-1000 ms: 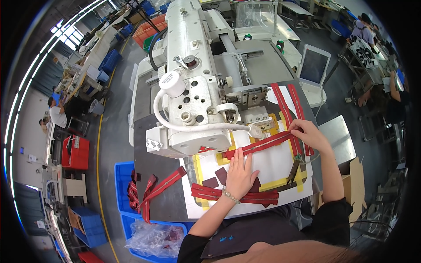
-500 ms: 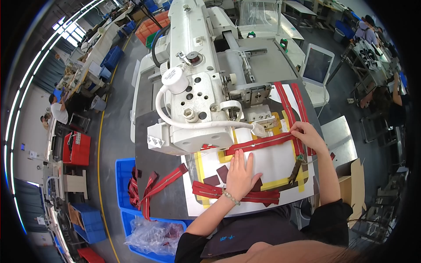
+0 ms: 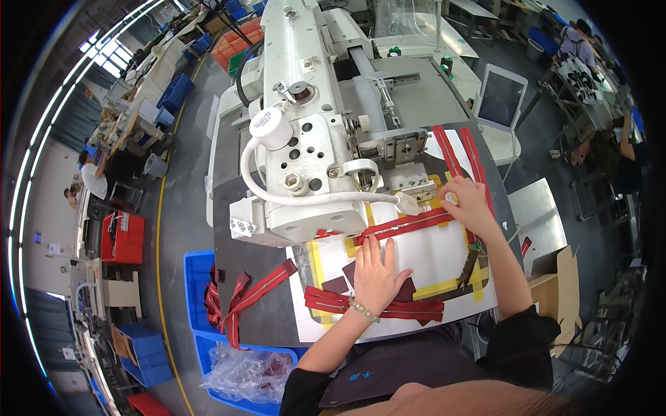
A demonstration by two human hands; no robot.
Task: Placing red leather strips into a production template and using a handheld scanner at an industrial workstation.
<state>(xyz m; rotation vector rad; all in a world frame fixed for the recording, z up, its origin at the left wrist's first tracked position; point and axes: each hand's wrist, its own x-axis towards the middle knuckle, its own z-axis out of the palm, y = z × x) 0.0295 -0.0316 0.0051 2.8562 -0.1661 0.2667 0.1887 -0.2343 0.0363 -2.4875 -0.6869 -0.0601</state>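
Note:
A red zipper strip [image 3: 409,224] with a metal tooth line lies across a white, yellow-edged plate [image 3: 437,256] under the head of a large white sewing machine [image 3: 298,139]. My left hand [image 3: 377,277] is flat, its fingertips pressing by the zipper's left end. Over the right end, my right hand [image 3: 473,206] has curled fingers pinched around a small pale thing that I cannot make out. Below my left hand are more red zippers [image 3: 423,310] and dark red patches [image 3: 336,286]. A dark tool like thread snips [image 3: 470,267] rests near the plate's right edge.
Two red zippers [image 3: 447,149] lie at the plate's far right. Loose zippers [image 3: 260,291] hang off the table's left edge by a blue bin [image 3: 198,263]. Another blue bin holds clear plastic [image 3: 243,374]. A cardboard box [image 3: 565,291] stands right; a screen [image 3: 501,97] is beyond.
My right hand has let go of the zipper's right end and moved slightly left and away from me, its fingers now curled. My left hand stays nearly in place.

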